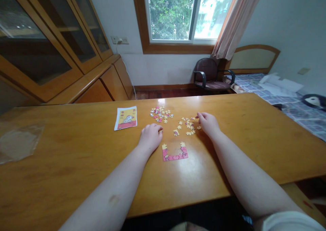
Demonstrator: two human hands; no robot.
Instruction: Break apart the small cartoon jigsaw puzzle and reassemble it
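A partly joined jigsaw frame [175, 157], pink along the bottom with yellow pieces topping both sides, lies flat in front of me. My left hand [150, 136] rests to its upper left, fingers curled in, a bit of yellow puzzle piece showing at the fingertips. Over the right edge of a loose group of yellow puzzle pieces [188, 125] is my right hand [208, 123], thumb and fingers pinched together; whatever is between them is too small to make out. Farther back sits a mixed heap of pink, white and yellow pieces [160, 113]. The picture sheet [126, 118] lies left of it.
A clear plastic bag [20, 141] lies at the left of the wooden table [84, 132]. Beyond the table are a glass-doored cabinet [73, 68], an office chair [210, 74] and a bed [292, 105] on the right.
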